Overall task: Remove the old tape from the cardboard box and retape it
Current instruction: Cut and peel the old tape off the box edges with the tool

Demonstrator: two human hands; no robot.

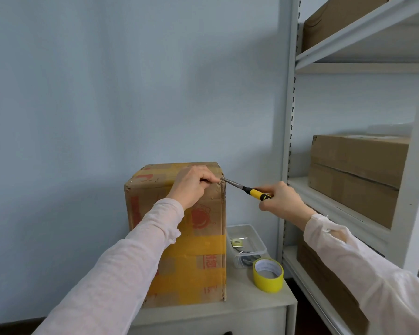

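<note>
Two hands: both busy at the top right corner of the box
Box [145, 189]: upright on a white cabinet [252, 305] near the wall, its top looks closed
Old tape [194, 252]: wide yellow bands cross the front and run over the top, none visibly peeled off, so removal seems barely begun
Left hand [194, 187]: rests on the top front edge with fingers curled, pinching something thin at the corner; I cannot tell if that is a tape end
Tool [246, 189]: metal tip touches that same corner, and the yellow and black handle slants down to the right
Right hand [282, 201]: grips the tool by its handle, just right of the box
Tub [258, 236]: clear plastic, beside the box, holds a small roll and what look like scissors
Tape roll [267, 285]: yellow, lies on the cabinet in front of the tub, untouched
Rack [288, 117]: carries other boxes, no part in this
Left to do: probably almost everything, meaning lift and strip the bands, then seal again with the roll
</note>
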